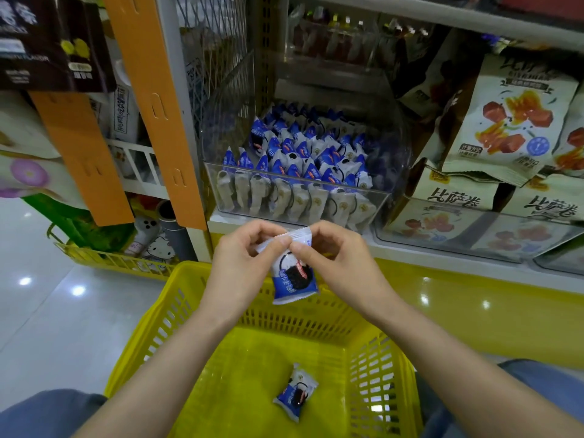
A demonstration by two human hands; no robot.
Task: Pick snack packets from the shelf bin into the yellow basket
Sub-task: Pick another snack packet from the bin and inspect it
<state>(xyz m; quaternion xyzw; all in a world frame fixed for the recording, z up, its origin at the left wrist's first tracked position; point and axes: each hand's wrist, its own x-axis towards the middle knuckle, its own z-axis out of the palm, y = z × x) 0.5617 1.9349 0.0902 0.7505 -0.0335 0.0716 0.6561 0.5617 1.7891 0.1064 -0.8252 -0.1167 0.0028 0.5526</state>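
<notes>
Our left hand [240, 263] and right hand [335, 257] meet above the far rim of the yellow slotted plastic basket [151, 327]. Each pinches the crimped top edge of one small blue-and-white foil snack packet [294, 279] between thumb and fingertips. The packet hangs upright from that pinch, over the basket's far wall.

On the basket floor lies a second blue-and-white packet [295, 392], flat and slightly turned. Beyond the basket, on the shelf, stands the clear plastic bin [396, 172], with many more of the same packets [303, 153] packed in rows.

We judge that we are mid-transfer, with the packet out of the bin but not yet released. The next move seems to call for bringing it nearer, clear of the far wall, and letting go with both hands so it drops inside. The task looks early, with one packet down and a full bin left.

To the right of the bin, the beige printed snack pouches [505, 121] are cut off by the frame. The shelf above it is blurred, so we cannot make out its contents. The held packet's print is partly covered by our fingers. Our blue-trousered knees beside the basket barely show.
</notes>
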